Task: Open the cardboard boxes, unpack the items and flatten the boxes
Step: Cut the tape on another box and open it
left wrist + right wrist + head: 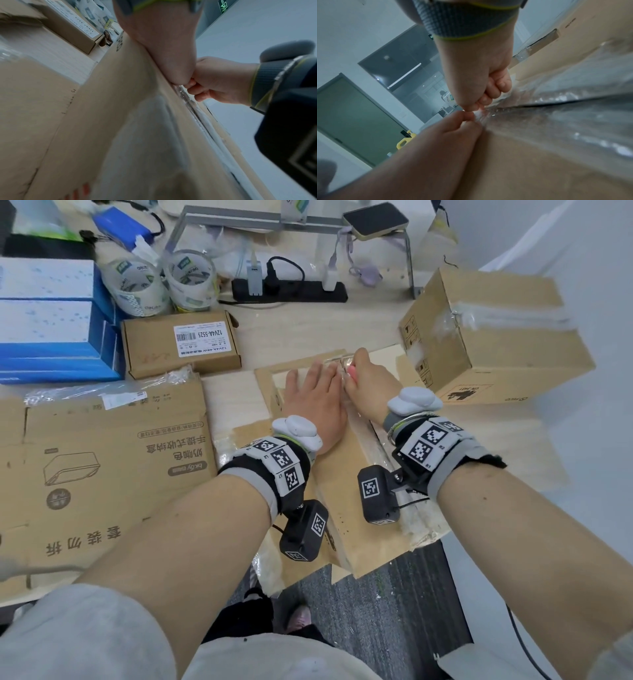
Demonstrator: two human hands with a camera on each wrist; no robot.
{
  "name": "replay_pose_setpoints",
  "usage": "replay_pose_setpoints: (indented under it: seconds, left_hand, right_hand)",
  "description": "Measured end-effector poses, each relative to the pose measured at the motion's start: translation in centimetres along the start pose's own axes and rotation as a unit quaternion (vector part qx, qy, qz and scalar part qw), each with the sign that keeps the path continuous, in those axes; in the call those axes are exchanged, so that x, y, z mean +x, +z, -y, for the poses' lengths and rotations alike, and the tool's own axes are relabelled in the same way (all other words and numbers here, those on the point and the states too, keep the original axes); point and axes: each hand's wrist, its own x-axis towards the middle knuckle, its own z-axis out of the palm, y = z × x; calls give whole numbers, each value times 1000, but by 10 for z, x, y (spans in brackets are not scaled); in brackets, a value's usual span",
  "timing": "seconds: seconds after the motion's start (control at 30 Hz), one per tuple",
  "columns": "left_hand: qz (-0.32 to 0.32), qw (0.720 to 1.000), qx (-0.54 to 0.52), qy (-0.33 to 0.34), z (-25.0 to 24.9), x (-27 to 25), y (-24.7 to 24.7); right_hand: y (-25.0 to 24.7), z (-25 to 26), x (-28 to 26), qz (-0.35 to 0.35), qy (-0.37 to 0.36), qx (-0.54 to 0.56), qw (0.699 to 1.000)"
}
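A long cardboard box lies flat on the table in front of me, with clear tape along its middle seam. My left hand rests flat on the box top just left of the seam, fingers stretched out. My right hand sits right beside it with its fingers curled, pinching the clear tape at the far part of the seam. In the left wrist view the right hand pinches the tape against the heel of the left hand. What lies inside the box is hidden.
A large taped cardboard box stands tilted at the right. A flattened printed box lies at the left. Behind it are a small labelled box, blue boxes, tape rolls and a power strip. The long box overhangs the table's near edge.
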Motion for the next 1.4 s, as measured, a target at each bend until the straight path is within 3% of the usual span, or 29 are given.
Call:
replay_pose_setpoints:
  seconds: [0.17, 0.47, 0.7, 1.2, 1.4]
  left_hand:
    - [-22, 1000, 4, 0, -2, -1, -1]
    - [68, 997, 25, -12, -12, -7, -1]
    - [92, 994, 52, -24, -20, -11, 0]
    - [86, 994, 57, -29, -23, -15, -4]
    - [102, 994, 38, -6, -33, -32, -5]
  right_hand:
    - [2, -3, -8, -6, 9, 20, 1000]
    - [9, -5, -8, -17, 12, -12, 1000]
    - [6, -5, -16, 13, 26, -31, 999]
    - [17, -19, -34, -37, 13, -19, 999]
    - [14, -17, -33, -24, 28, -20, 999]
